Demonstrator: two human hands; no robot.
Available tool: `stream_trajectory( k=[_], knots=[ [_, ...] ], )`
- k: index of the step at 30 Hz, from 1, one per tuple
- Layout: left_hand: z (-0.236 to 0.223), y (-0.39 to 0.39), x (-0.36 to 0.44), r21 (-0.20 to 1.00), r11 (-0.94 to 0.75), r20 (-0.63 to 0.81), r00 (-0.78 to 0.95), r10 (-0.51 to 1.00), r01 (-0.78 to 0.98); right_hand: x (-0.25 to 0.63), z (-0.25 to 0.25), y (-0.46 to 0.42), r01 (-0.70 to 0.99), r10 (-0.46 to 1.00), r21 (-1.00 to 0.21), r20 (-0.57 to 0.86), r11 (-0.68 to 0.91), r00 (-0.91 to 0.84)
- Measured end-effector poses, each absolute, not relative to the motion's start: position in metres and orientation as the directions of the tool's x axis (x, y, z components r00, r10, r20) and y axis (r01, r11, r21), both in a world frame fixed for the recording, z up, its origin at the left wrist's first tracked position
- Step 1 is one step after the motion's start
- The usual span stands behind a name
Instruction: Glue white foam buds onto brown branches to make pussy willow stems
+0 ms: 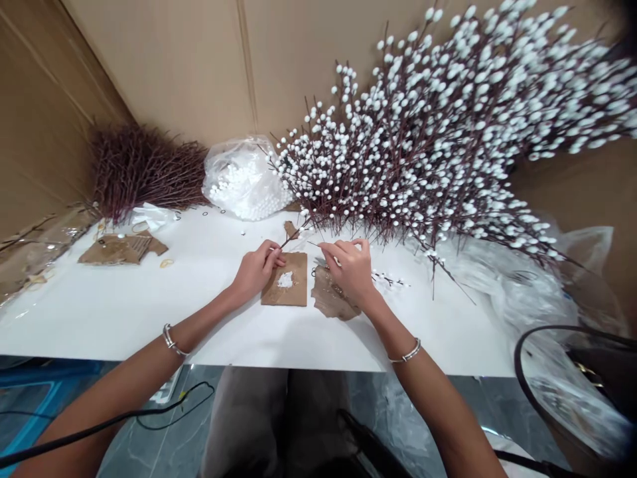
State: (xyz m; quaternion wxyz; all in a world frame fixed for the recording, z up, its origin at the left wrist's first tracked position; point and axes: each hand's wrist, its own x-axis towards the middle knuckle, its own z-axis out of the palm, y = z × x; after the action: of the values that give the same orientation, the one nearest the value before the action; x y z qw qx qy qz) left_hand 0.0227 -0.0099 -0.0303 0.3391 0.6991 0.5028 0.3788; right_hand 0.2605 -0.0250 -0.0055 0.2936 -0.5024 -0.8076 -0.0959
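Note:
My left hand [262, 266] is closed in a pinch on a thin brown twig [294, 234], which slants up and away to the right. Over a torn brown cardboard scrap [332, 297], my right hand [350, 267] pinches a thin dark stem [314, 245] whose tip points left. A small sprig with white buds [391, 279] shows just past that hand; whether it is part of the pinched stem I cannot tell. Below my left fingers lies a square cardboard piece [283, 297] bearing a white pasty smear [285, 279].
A large heap of white-budded pussy willow branches [398, 159] fills the back right. Behind on the left are bare brown twigs [144, 172] and a clear bag of white buds [246, 179]. Cardboard scraps [115, 249] lie left; crumpled plastic [517, 285] covers the right of the white table [209, 325].

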Motion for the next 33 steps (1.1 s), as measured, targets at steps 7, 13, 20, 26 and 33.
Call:
stream_trajectory(
  k=[7, 13, 20, 26, 33],
  knots=[
    [-0.032, -0.010, 0.022, 0.845, -0.258, 0.175, 0.213, 0.961, 0.469, 0.271, -0.001, -0.020, 0.910, 0.697, -0.218, 0.710, 0.353, -0.100],
    [-0.033, -0.010, 0.019, 0.842, -0.242, 0.152, 0.219, 0.964, 0.483, 0.278, -0.005, -0.014, 0.913, 0.675, -0.265, 0.738, 0.311, -0.016],
    [-0.029, -0.013, 0.018, 0.844, -0.226, 0.123, 0.236, 0.964, 0.487, 0.280, -0.005, -0.014, 0.908, 0.669, -0.280, 0.743, 0.311, 0.000],
    [-0.029, -0.013, 0.017, 0.830, -0.223, 0.109, 0.243, 0.964, 0.511, 0.284, -0.004, -0.013, 0.931, 0.648, -0.247, 0.761, 0.267, 0.016],
    [-0.027, -0.014, 0.018, 0.815, -0.223, 0.105, 0.242, 0.964, 0.535, 0.284, -0.007, -0.010, 0.948, 0.662, -0.220, 0.749, 0.230, 0.014]
  ],
)
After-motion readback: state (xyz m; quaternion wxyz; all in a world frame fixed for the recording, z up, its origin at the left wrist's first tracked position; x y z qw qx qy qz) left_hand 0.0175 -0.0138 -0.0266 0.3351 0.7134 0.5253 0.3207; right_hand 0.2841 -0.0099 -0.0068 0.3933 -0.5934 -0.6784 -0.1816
